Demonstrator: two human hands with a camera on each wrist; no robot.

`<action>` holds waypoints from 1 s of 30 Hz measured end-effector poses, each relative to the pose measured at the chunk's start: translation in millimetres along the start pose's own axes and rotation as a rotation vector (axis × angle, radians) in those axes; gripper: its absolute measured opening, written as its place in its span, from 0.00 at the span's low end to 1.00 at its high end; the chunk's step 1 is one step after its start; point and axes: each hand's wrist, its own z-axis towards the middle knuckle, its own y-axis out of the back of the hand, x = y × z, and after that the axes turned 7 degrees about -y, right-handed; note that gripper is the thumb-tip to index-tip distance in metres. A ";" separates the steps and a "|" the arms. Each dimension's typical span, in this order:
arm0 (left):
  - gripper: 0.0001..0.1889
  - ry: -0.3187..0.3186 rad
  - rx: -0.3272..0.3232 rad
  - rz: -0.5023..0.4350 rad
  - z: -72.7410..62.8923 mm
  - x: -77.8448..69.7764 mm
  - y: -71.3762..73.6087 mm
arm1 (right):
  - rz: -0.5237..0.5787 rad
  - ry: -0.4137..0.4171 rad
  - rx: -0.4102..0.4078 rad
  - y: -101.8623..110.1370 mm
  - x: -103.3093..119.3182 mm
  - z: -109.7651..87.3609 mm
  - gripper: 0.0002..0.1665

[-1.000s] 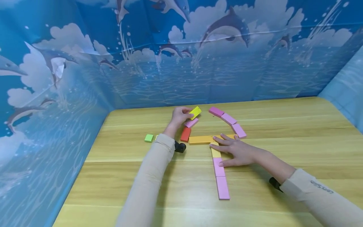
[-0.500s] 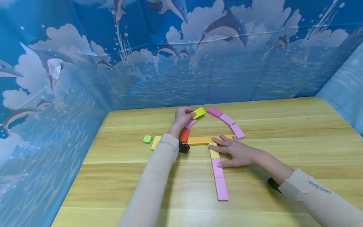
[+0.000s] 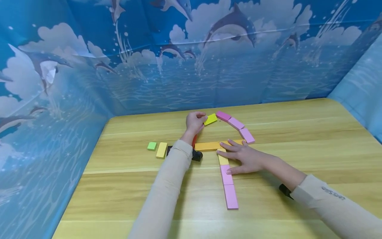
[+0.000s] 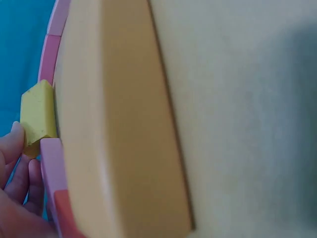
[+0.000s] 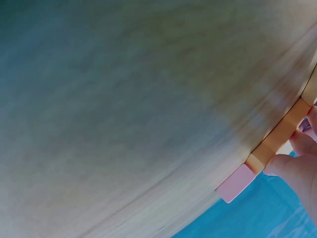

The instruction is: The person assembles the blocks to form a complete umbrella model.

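With thumb and fingertips my left hand (image 3: pixel 194 123) pinches a yellow block (image 3: pixel 211 119) at the top left of an arch of blocks. In the left wrist view that yellow block (image 4: pixel 37 111) sits between a darker pink block (image 4: pixel 48 59) and a light pink block (image 4: pixel 52 157). A red block (image 4: pixel 68 213) comes after the light pink one; my left hand and wrist largely cover both in the head view. My right hand (image 3: pixel 249 157) lies with fingers spread over the orange strip (image 3: pixel 207 146), the pale yellow block (image 3: pixel 223 160) and the upper pink block (image 3: pixel 226 179) of the stem.
Darker pink (image 3: pixel 223 116) and light pink blocks (image 3: pixel 235 123) form the arch's right side. A lower pink block (image 3: pixel 231 196) ends the stem. A loose green block (image 3: pixel 152 146) and a pale yellow block (image 3: pixel 161 150) lie left. Dolphin-printed cloth (image 3: pixel 179 83) hangs behind the wooden table (image 3: pixel 119 192).
My left hand has moved right with the yellow block, bringing it lower and up to the darker pink block. The loose pale yellow block has come into full view. My right hand stays put.
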 end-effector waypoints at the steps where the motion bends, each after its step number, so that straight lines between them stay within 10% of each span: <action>1: 0.11 -0.002 -0.006 0.014 -0.5 -0.3 -0.7 | 0.000 0.003 -0.002 -0.1 0.0 0.4 0.42; 17: 0.21 -0.003 0.120 0.324 -4.5 -0.1 3.0 | 0.004 -0.002 -0.002 -1.7 0.0 0.9 0.43; 30: 0.19 -0.026 0.144 0.322 -1.3 1.1 0.1 | -0.010 0.013 -0.017 -1.6 -1.0 0.0 0.43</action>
